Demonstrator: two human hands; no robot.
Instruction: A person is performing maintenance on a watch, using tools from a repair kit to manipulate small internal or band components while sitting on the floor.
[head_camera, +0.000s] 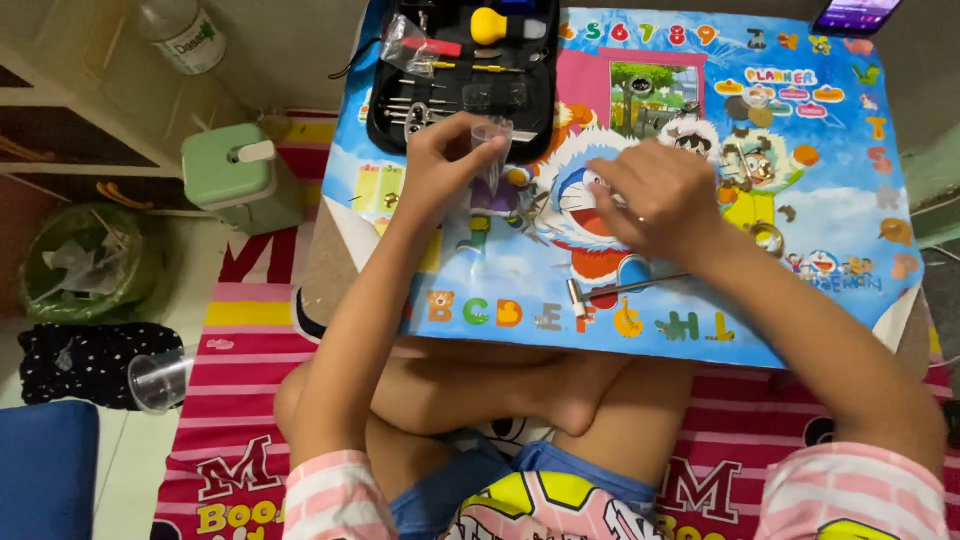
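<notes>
Head view shows the left hand (440, 160) pinching a small clear plastic bag (492, 145) in its fingers, while the right hand (660, 195) presses curled fingers onto the cartoon-printed tabletop (800, 290) near a small hammer (620, 290).

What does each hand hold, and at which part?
The left hand pinches a small clear plastic bag at its top edge. What the right hand holds cannot be told.

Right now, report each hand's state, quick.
Left hand: closed on a small clear plastic bag.
Right hand: fingers curled down on the cartoon table mat; whether it holds anything cannot be told.
</notes>
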